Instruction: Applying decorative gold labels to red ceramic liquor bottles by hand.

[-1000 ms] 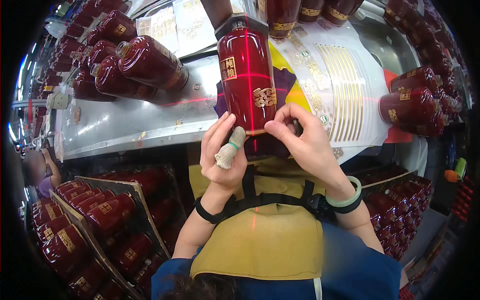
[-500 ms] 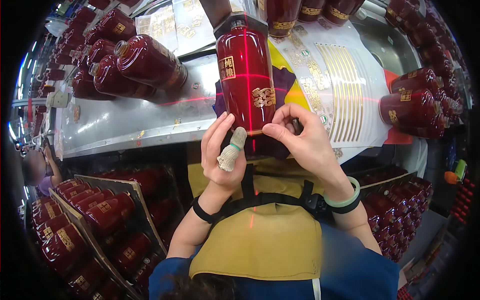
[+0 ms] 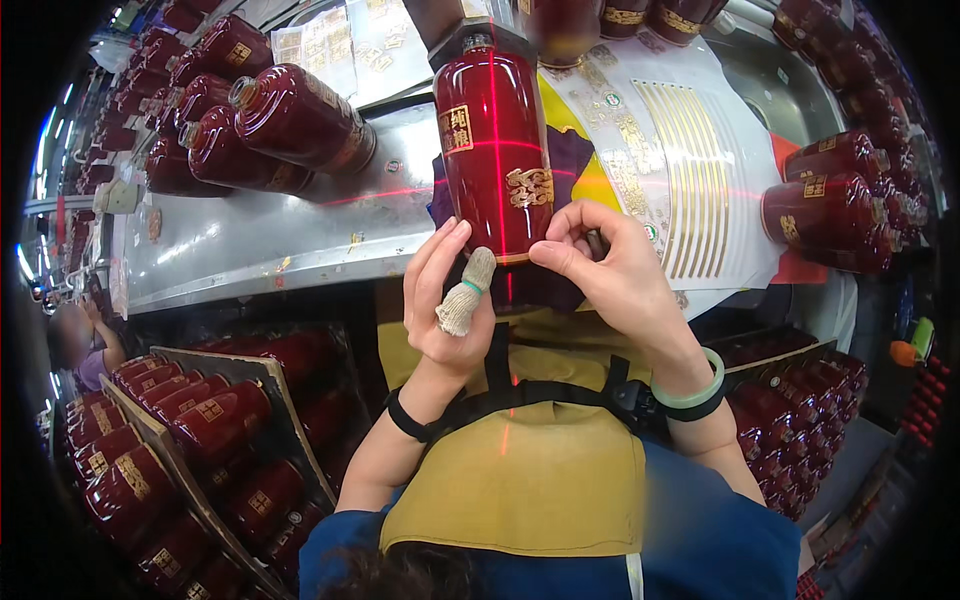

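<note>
A glossy dark-red bottle (image 3: 490, 130) with gold decals lies base toward me on a dark cloth (image 3: 570, 165), red laser lines crossing it. A thin gold strip (image 3: 512, 258) runs along its base edge. My left hand (image 3: 445, 300) grips the bottle's lower left side, its covered digit pressing the base in a knitted finger cover (image 3: 466, 292) with a green band. At the lower right edge of the base, my right hand (image 3: 605, 262) has its thumb against the bottle and its fingers curled. A small dark piece shows among those fingers; I cannot make it out.
A metal holder (image 3: 440, 25) stands at the bottle's neck. Right of it lies a sheet of gold strips (image 3: 685, 180). More red bottles (image 3: 300, 130) stand on the metal table (image 3: 220, 250), with others at right (image 3: 825, 210). Below left are bottles in wooden-edged racks (image 3: 215, 425).
Both hands stay at the bottle's base, moving only slightly. The bottle has shifted or turned very little, and the view has moved a touch.
</note>
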